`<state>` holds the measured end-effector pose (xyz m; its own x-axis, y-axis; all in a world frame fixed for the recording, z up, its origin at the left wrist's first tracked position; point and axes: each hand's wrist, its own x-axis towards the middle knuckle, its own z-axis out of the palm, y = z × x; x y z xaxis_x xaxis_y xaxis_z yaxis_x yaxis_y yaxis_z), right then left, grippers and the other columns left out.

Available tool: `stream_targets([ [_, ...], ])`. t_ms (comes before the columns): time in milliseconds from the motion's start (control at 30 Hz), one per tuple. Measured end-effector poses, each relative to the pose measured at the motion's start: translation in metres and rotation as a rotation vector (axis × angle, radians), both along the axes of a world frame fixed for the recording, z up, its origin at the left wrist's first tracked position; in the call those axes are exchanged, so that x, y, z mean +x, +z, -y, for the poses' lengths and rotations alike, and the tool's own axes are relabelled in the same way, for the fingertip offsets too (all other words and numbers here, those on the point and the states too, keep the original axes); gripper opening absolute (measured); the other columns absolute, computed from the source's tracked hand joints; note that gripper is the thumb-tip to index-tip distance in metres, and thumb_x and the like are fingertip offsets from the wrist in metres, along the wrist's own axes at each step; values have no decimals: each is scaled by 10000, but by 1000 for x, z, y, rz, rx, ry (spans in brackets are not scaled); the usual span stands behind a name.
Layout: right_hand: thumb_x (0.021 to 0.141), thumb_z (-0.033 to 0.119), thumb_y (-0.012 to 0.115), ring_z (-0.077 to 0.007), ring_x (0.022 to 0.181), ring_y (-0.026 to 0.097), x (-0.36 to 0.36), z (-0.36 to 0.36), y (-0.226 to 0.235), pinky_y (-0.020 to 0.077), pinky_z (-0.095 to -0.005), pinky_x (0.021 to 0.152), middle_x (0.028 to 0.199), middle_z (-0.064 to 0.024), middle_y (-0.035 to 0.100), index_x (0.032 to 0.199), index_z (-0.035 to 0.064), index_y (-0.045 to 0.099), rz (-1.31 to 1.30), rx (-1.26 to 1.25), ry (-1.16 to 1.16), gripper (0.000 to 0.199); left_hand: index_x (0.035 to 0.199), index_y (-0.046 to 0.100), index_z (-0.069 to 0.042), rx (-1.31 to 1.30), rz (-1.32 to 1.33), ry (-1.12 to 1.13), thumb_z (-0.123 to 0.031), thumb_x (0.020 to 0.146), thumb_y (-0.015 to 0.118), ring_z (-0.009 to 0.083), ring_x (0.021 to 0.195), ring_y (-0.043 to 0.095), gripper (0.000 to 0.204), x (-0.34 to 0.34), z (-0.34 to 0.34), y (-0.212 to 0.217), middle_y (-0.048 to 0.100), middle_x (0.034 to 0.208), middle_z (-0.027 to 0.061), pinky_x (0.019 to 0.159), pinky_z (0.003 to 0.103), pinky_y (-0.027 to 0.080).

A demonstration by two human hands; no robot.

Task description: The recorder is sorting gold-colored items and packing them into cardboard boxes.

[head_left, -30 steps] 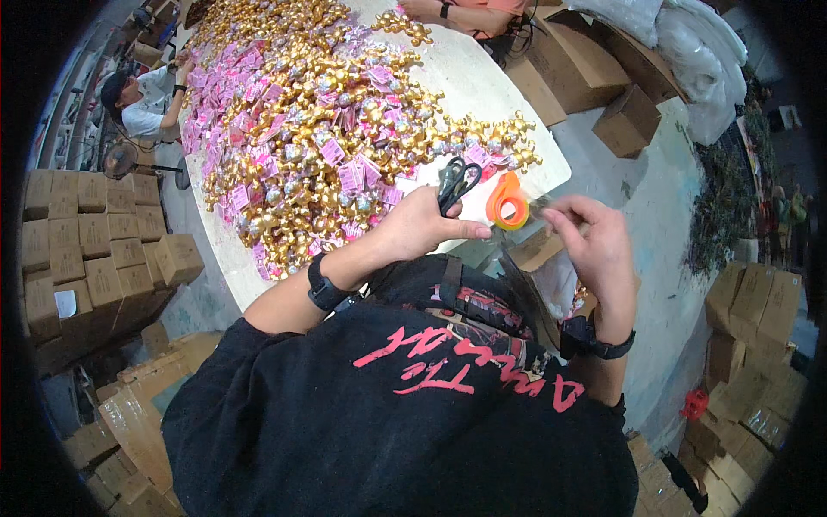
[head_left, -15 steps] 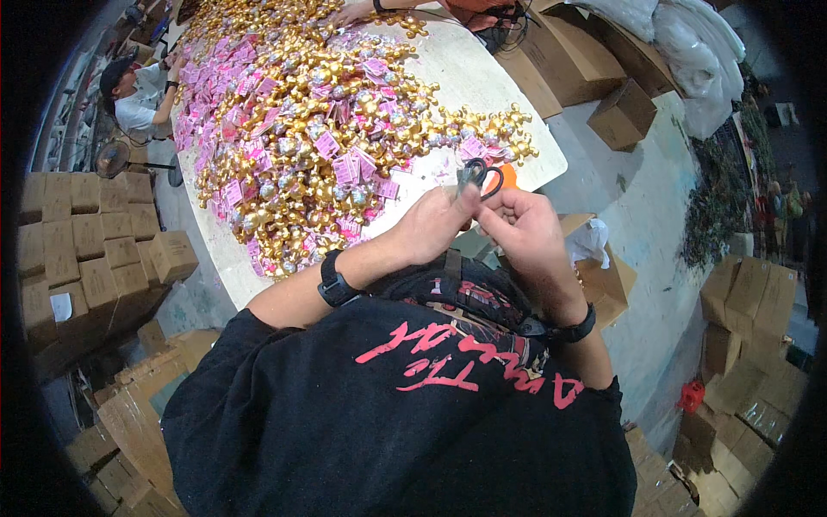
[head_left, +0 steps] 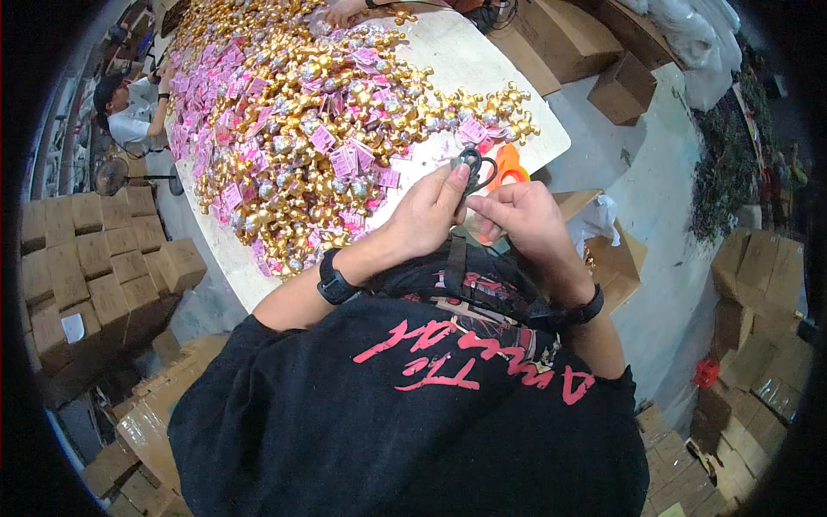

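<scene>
In my left hand (head_left: 431, 202), at the table's near edge, is a black looped thing (head_left: 484, 177), its loops sticking up past the thumb; I cannot tell if it is coiled cord or handles. My right hand (head_left: 521, 211) is closed in a pinch close beside it, and whatever lies between its fingertips is hidden. Orange scissors handles (head_left: 510, 164) lie on the table just beyond both hands. A big heap of shiny gold bear-like figures (head_left: 301, 155) covers the table, mixed with silver pieces. Pink printed cards (head_left: 345, 159) are scattered through the heap.
Pale table (head_left: 547, 142) with a rounded right corner. An open carton (head_left: 616, 267) stands by my right arm. Stacked cartons (head_left: 95, 258) rise at left, more (head_left: 758, 302) at right. A person (head_left: 129, 112) works at the left edge; another person's hand (head_left: 345, 10) reaches in at the top.
The view has shifted slightly. My right hand has moved a little away from the left, and more of the orange handles shows. The black looped thing stays in my left hand.
</scene>
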<state>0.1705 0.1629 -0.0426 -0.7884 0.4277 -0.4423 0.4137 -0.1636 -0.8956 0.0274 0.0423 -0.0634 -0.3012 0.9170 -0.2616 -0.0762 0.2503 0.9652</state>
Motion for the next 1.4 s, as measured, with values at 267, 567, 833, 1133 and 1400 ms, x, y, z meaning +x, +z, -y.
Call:
stream_targets([
  [267,1002,276,596,-100,642,606,-10,18,-26,504,-239,604,824,-44,649,972,1,640,-206,-837,-10,280,922,519,-98,-156,187,-105,-413,1076,353,52,423,362,388,-37,6,45,438,577,-50,384,222,277],
  [567,998,497,504,-267,978,683,-77,81,7,540,-396,931,989,-161,690,1154,-40,590,-455,-1152,259,565,1079,669,-87,-482,-414,-359,-389,1029,517,20,491,451,342,-124,-25,185,493,621,-68,438,187,376],
  [833,1027,549,335,-316,1187,606,-131,141,42,474,-414,1032,1216,-228,635,1291,-49,514,-562,-1347,445,678,1033,643,-33,-841,-752,-832,-423,1035,497,58,435,409,416,-149,-78,250,458,549,-38,402,244,329],
  [1133,942,693,403,-471,1102,606,-140,141,51,477,-460,958,1129,-429,576,1295,-228,378,-134,157,1022,986,883,605,-73,-839,-577,-1132,-435,1050,457,56,558,408,425,-158,-106,244,477,665,-59,487,231,374],
  [1400,992,303,555,-137,728,664,-68,-11,57,516,-282,734,740,-49,689,990,-12,713,-258,-512,883,352,1122,621,14,-663,-589,-1173,-422,1056,448,86,640,430,473,-128,-81,277,515,731,-27,590,270,403],
])
